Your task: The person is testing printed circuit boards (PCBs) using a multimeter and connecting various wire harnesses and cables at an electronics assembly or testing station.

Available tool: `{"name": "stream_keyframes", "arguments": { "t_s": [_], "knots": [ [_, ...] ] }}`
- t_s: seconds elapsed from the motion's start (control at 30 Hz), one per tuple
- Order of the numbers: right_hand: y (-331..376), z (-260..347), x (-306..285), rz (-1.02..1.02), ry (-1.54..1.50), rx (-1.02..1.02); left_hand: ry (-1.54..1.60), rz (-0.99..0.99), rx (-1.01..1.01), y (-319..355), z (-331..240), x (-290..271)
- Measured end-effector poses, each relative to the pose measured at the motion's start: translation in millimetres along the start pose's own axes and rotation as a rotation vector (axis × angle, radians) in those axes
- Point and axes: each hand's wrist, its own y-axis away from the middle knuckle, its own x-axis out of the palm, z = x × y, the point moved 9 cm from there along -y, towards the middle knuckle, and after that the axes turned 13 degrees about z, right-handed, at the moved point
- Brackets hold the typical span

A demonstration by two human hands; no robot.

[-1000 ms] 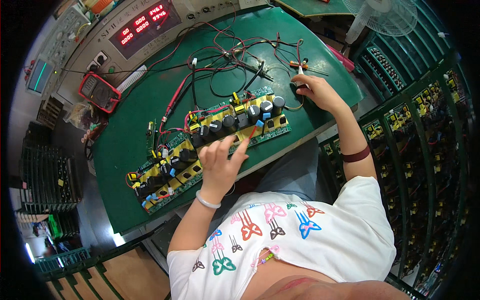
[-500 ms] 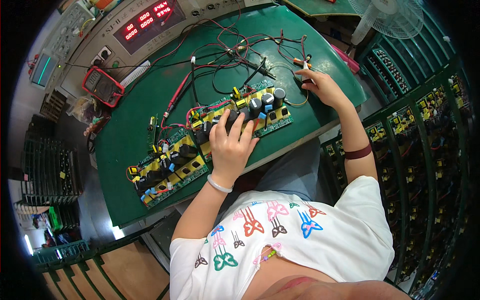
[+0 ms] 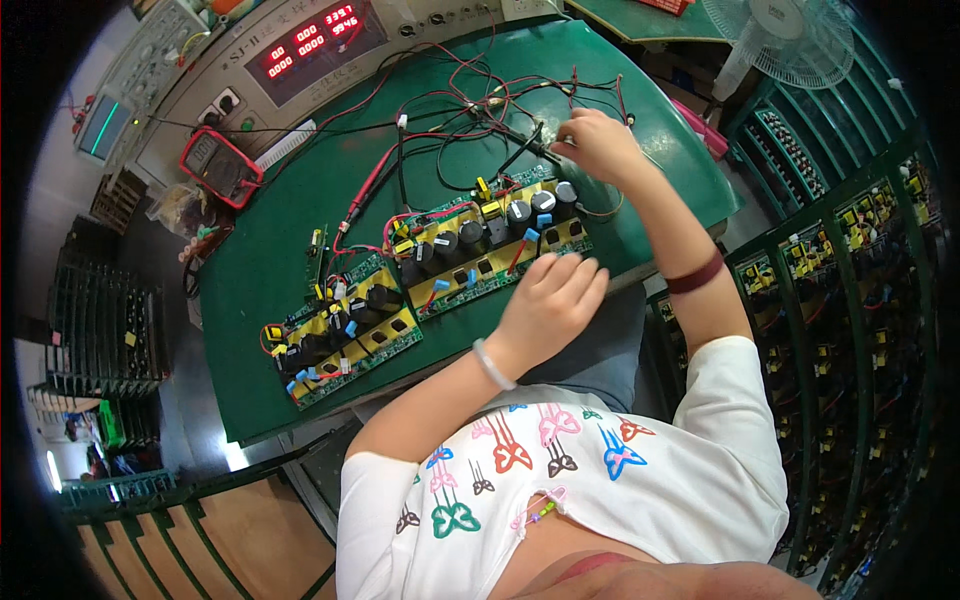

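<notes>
My left hand (image 3: 553,308) hovers over the table's front edge, just off the near side of the longer circuit board (image 3: 490,245). Its fingers are loosely bent and slightly apart, with nothing visible in them. Black and grey capacitors stand in a row on that board. Beyond the board's right end, my right hand (image 3: 603,150) is among red and black test leads (image 3: 480,115). Its thumb and fingers come together beside a black clip (image 3: 542,150); what they pinch is hidden. A shorter, similar board (image 3: 345,335) lies to the left, touching or nearly touching the longer one.
A red multimeter (image 3: 220,168) stands at the table's left, before a bench instrument (image 3: 310,50) with lit red digits. An oscilloscope (image 3: 115,115) is farther left. Racks (image 3: 850,370) of circuit boards line the right, below a white fan (image 3: 785,35). The green tabletop (image 3: 680,200) extends to the right.
My left hand has lifted off the longer board's capacitors and moved right, toward me. My right hand has moved left and away from me, to the black clip.
</notes>
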Motion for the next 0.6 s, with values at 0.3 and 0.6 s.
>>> {"name": "stream_keyframes", "arguments": {
  "t_s": [0.3,0.6],
  "knots": [
    [-67,10,39,0.127,0.024,0.037,-0.369,0.242,-0.373,-76,17,97],
    [-53,-13,-56,0.560,-0.503,0.073,-0.077,0.232,-0.231,-94,27,102]
  ]
}}
